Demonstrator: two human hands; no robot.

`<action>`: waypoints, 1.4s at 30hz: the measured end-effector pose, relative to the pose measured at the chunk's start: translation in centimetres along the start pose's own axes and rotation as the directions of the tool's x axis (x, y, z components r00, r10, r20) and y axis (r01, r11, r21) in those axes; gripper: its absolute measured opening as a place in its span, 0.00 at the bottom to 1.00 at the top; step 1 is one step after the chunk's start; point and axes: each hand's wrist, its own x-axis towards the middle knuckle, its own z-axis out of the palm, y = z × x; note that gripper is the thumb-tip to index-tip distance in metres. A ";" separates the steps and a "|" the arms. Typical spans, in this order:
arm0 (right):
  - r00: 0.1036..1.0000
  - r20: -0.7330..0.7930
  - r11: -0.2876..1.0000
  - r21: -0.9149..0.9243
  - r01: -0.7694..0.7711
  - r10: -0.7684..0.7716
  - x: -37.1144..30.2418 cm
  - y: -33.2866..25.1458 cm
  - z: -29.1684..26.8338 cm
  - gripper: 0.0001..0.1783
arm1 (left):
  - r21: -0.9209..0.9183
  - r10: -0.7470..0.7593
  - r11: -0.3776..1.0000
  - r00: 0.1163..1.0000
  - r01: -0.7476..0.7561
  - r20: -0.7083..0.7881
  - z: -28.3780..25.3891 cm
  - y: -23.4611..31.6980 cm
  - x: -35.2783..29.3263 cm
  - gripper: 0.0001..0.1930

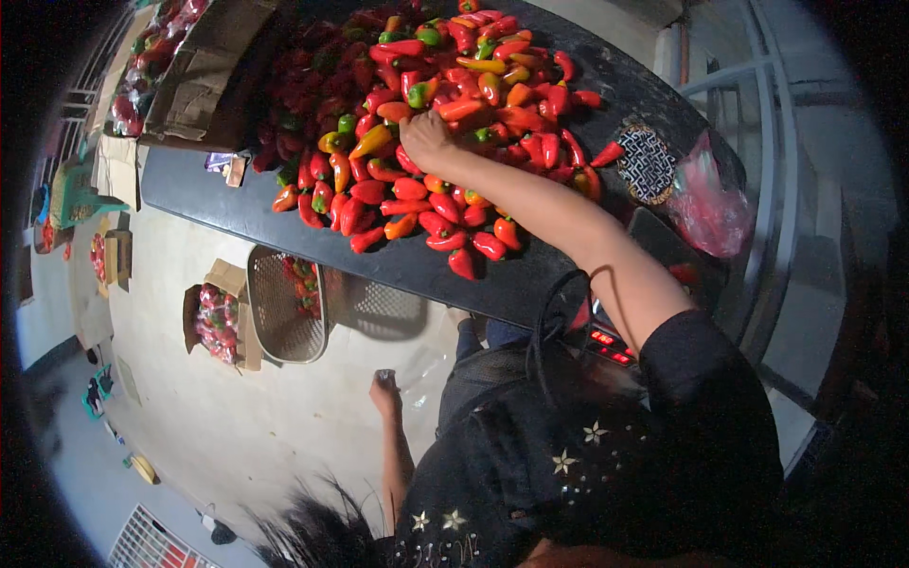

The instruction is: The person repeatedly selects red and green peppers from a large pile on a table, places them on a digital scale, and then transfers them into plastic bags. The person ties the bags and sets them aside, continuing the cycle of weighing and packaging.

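- Reaching out, our right hand [425,142] is at the glossy red, orange and green peppers [461,110] heaped on the black table [549,270] — whether its fingers grasp one, we cannot tell.
- Our left hand [385,394] hangs low — its grip unclear.

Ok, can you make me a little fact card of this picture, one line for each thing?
Right hand: at the pepper pile; exact grip unclear
Left hand: low, over the floor; what it holds, if anything, is unclear
Peppers: heaped, mostly red, some orange, yellow and green
Table: dark, under the peppers
Basket: on the floor, peppers inside
Cardboard box: beside the basket, open, bagged peppers inside
Pink plastic bag: at the table's right end
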 end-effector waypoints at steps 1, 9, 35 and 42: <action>0.997 -0.043 0.998 0.030 -0.057 0.058 -0.1 0.0 0.2 0.09 | 0.001 0.000 1.000 1.000 0.000 -0.001 0.0 -0.3 -0.1 0.07; 0.989 -0.111 0.832 0.537 0.139 -0.093 -1.4 2.4 -0.6 0.09 | -0.006 -0.001 1.000 0.999 0.000 -0.040 -1.0 -1.3 -2.3 0.06; 0.410 -0.133 0.408 0.568 -0.715 0.902 -58.9 22.2 -9.1 0.21 | -0.077 0.522 0.853 0.838 -0.517 0.157 -0.2 6.3 4.8 0.15; 0.626 -0.166 0.636 0.380 -0.672 0.762 -58.1 24.1 -7.9 0.24 | -0.216 0.533 0.830 0.846 -0.514 0.033 0.2 12.5 -0.5 0.11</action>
